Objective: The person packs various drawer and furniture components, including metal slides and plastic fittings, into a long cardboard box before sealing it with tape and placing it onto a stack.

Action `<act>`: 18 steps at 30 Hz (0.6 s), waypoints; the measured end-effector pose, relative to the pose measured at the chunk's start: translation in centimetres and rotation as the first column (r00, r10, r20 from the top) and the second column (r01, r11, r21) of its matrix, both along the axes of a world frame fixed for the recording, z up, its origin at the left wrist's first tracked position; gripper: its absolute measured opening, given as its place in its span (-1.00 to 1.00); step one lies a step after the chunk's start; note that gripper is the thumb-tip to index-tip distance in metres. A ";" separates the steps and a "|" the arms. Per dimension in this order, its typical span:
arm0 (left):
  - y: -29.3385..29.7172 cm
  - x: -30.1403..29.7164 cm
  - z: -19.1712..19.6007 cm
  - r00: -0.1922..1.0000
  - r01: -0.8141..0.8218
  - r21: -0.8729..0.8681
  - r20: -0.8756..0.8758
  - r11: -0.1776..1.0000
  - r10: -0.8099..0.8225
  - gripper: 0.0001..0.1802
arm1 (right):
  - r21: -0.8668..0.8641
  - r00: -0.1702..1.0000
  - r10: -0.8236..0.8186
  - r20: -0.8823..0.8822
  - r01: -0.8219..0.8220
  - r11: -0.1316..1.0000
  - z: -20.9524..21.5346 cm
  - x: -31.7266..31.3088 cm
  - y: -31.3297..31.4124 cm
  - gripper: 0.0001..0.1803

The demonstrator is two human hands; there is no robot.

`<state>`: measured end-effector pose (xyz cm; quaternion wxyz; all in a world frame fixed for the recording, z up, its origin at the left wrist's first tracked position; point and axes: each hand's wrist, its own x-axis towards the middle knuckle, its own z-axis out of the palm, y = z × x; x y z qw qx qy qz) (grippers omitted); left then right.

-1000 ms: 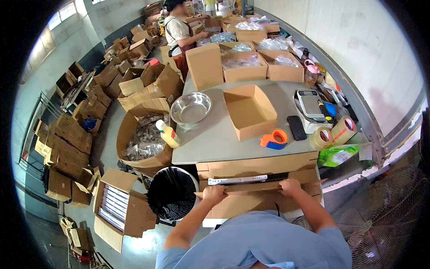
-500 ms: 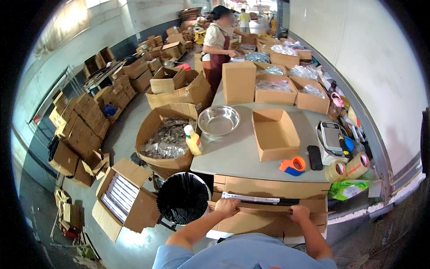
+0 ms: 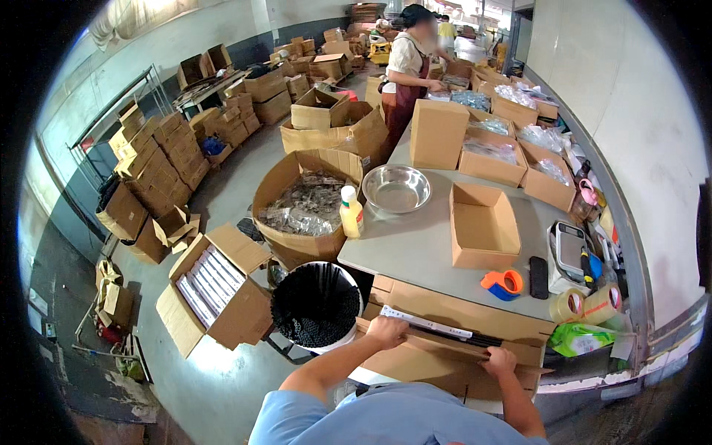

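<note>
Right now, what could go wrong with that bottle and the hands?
The yellow bottle stands close to the side edge of the table, so a bump might tip it off. The left hand and the right hand both grip the cardboard with no gloves on, so its edge could perhaps scratch the skin.

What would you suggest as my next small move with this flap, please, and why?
I would probably fold the flap over the white rail, since the left hand and right hand grip its edge and the rail lies uncovered just beyond it.
</note>
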<state>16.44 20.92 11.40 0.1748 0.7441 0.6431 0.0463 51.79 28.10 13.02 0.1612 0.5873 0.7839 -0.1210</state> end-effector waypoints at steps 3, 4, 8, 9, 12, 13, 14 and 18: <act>-0.2 0.3 0.5 1.000 -0.014 -0.025 -0.021 1.000 0.013 -0.70 | -0.017 0.999 -0.003 0.033 0.003 1.000 -0.4 0.2 0.0 -0.56; -0.2 0.3 0.4 1.000 -0.016 -0.024 -0.021 1.000 0.015 -0.70 | 0.006 1.000 0.015 0.023 -0.015 1.000 -0.9 0.6 0.0 -0.56; -0.7 0.1 -0.2 1.000 -0.009 0.040 0.007 0.999 0.008 -0.70 | 0.010 1.000 -0.005 -0.009 0.005 1.000 -0.4 0.2 -0.2 -0.57; -0.6 0.2 -0.2 1.000 -0.001 0.061 0.029 0.998 -0.001 -0.69 | 0.012 1.000 -0.005 -0.008 0.005 1.000 -0.1 0.2 -0.4 -0.57; -0.2 0.4 0.3 1.000 -0.017 -0.022 -0.001 1.000 0.017 -0.68 | 0.058 0.995 0.001 -0.102 0.005 0.998 -0.2 0.6 -0.3 -0.67; 0.0 0.4 0.2 1.000 -0.013 -0.015 0.000 1.000 0.013 -0.68 | 0.049 0.997 -0.002 -0.075 0.006 0.999 -1.0 0.9 -0.1 -0.69; 0.0 0.2 -0.3 1.000 -0.004 -0.011 -0.002 1.000 0.004 -0.68 | 0.042 0.999 -0.006 -0.047 0.008 0.999 -1.6 1.3 0.1 -0.70; 0.2 0.0 0.5 1.000 0.001 0.004 -0.015 1.000 -0.001 -0.67 | 0.052 0.999 0.036 -0.030 -0.034 0.998 -1.4 0.9 -0.1 -0.70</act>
